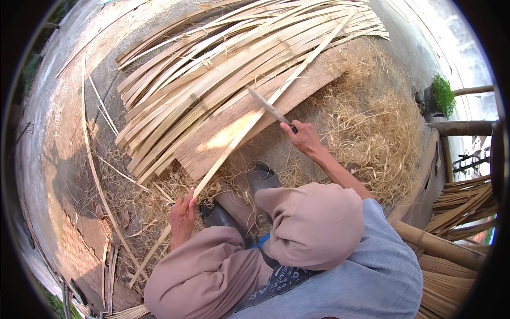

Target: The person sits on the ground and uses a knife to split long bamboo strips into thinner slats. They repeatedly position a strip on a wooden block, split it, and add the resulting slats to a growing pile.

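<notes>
Looks like a shaving pass on a long pale strip (228, 151), laid slantwise over a wooden board (192, 160), far end out across a stack of similar strips (175, 101). For a decent result: keep the knife (258, 98) at a low angle to the strip, go light and even, and work over the board for solid backing. Probably worth easing off at any knot or ridge, with digging in as the likely way to split or thin the strip too much. Hold the near end steady, and keep fingers and knees (313, 223) out of the blade's path.

On pose: right hand (306, 137) wrapped round the dark knife handle, forearm reaching forward past the right knee, blade aimed up and leftward across the strip. Can't tell about actual edge contact from this angle. Left hand (182, 217) closed on the strip just off the board's near corner, beside the left knee and well apart from the blade, forearm mostly hidden behind the trouser leg. Curly shavings (372, 117) all over the floor.
</notes>
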A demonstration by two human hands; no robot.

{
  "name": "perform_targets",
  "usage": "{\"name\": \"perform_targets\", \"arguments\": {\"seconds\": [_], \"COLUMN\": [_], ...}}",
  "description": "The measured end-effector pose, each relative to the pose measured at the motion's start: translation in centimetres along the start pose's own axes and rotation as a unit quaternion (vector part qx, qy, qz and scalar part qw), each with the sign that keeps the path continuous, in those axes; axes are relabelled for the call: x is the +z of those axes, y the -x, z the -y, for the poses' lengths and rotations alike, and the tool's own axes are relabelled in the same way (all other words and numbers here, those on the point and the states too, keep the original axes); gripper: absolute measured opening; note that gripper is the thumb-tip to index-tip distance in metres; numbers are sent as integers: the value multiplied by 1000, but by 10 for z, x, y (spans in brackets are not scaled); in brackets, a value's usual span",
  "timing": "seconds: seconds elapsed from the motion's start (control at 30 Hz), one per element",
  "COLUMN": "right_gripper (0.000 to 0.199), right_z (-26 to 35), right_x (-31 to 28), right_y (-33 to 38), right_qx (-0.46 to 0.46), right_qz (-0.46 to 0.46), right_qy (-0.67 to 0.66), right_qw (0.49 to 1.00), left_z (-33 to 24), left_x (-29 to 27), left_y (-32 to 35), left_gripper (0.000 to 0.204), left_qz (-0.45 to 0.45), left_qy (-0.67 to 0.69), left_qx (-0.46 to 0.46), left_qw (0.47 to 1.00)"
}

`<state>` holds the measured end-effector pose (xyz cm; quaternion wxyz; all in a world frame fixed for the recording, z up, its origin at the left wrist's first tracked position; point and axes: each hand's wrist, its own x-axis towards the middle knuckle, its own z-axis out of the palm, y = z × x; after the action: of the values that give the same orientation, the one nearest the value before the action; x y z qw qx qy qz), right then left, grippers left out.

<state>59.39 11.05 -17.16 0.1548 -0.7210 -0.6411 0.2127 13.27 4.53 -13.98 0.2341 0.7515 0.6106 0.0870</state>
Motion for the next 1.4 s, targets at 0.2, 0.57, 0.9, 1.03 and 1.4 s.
{"name": "perform_targets", "arguments": {"seconds": [0.2, 0.57, 0.9, 1.03, 1.4], "right_gripper": [74, 61, 68, 65, 78], "right_z": [-114, 61, -29, -41, -87], "right_x": [-58, 39, 4, -13, -58], "right_y": [-62, 61, 10, -45, -70], "right_qx": [212, -215, -132, 128, 150], "right_qz": [-131, 75, 31, -50, -64], "right_qy": [-46, 35, 63, -29, 62], "right_qw": [967, 973, 989, 990, 985], "left_z": [92, 16, 60, 90, 126], "left_x": [-31, 2, 6, 8, -38], "left_y": [95, 41, 73, 102, 136], "left_gripper": [39, 29, 30, 23, 49], "left_qz": [26, 42, 81, 100, 71], "left_qy": [25, 80, 195, 314, 151], "left_qx": [-56, -111, -151, -233, -88], "left_qw": [998, 990, 966, 915, 982]}}
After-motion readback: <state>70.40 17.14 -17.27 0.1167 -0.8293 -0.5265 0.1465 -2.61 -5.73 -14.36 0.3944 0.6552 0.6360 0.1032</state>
